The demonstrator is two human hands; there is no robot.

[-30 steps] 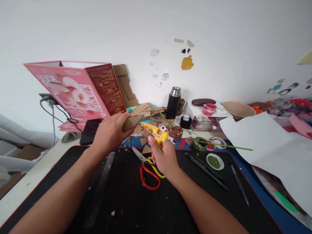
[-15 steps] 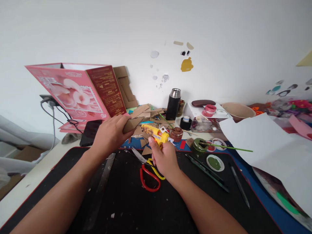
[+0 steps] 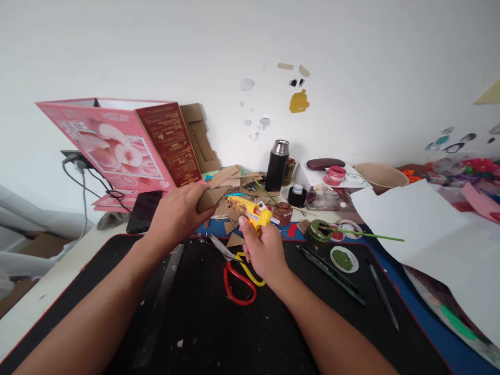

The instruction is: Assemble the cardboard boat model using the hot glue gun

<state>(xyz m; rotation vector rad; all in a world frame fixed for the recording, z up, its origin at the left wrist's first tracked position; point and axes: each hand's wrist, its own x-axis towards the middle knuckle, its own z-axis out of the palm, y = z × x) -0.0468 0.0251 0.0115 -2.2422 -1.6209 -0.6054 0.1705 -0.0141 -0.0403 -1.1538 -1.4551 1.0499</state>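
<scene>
My left hand (image 3: 177, 208) is closed around a small piece of brown cardboard (image 3: 213, 198), held up above the far edge of the mat. In my right hand (image 3: 265, 250) is a yellow hot glue gun (image 3: 250, 211), its grip wrapped by my fingers and a small red light glowing near my thumb. The gun's nozzle points left and lies at the right edge of the cardboard; I cannot tell whether they touch. Beneath my right hand, scissors (image 3: 239, 284) with one red and one yellow handle rest on the black mat (image 3: 219, 338).
Cardboard scraps (image 3: 226, 177) are heaped behind my hands, near a black thermos (image 3: 276, 166). A pink box (image 3: 125, 146) and a phone (image 3: 144, 211) stand left. On the right are a green paint jar (image 3: 318, 233), a paint lid (image 3: 344, 259), pens (image 3: 332, 273) and white paper (image 3: 425, 234).
Both hands hold nearly the same pose. The cardboard and the glue gun's nozzle have come slightly closer together, and the camera view has shifted a little.
</scene>
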